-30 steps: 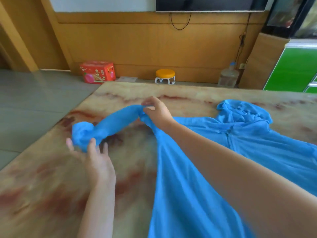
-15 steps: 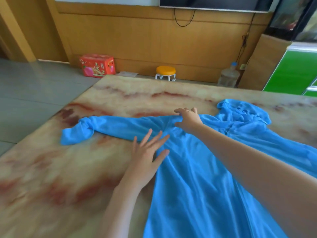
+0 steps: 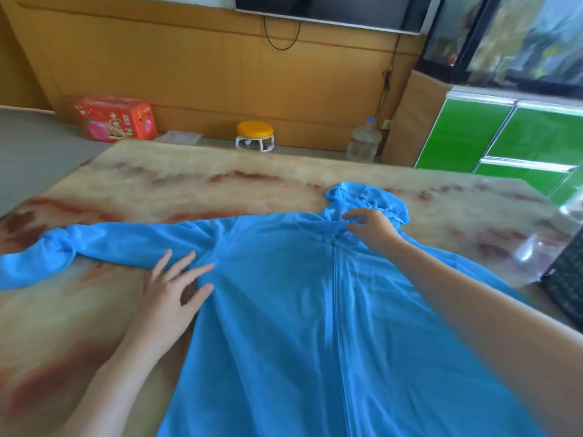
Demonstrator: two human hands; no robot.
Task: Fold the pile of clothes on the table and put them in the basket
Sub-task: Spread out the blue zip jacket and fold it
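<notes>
**Me:** Wood panelling is running along the far wall, with a red box and an orange stool on the floor beyond the marbled worktop. I'm spreading the blue jacket front-up across it, with the hood at the far side and the hem running off toward me.

**Friend:** Which step are you on?

**Me:** I'd say I'm flattening it, not folding yet. My left hand is lying flat with fingers spread at the underarm, half on cloth and half on the worktop. My right hand is hovering at the collar above the zip. Its fingers are loosely bent and apart, and I'm not seeing it clamp any cloth.

**Friend:** What's changing?

**Me:** A second ago I was holding the sleeve up between both hands. Now it's lying stretched out to the left, its cuff end bunched. Half a second ago my right hand was pressing at the shoulder seam, and it's since moved right to the collar. The left hand is staying about where it was.

**Friend:** And next?

**Me:** I'm thinking the hood needs smoothing, then the sleeve needs bringing across the chest. The cloth looks thin and slippery, so I'm expecting to pin with one hand while the other carries. At the right edge a dark meshed thing is showing, and I can't tell whether that's the basket.
</notes>
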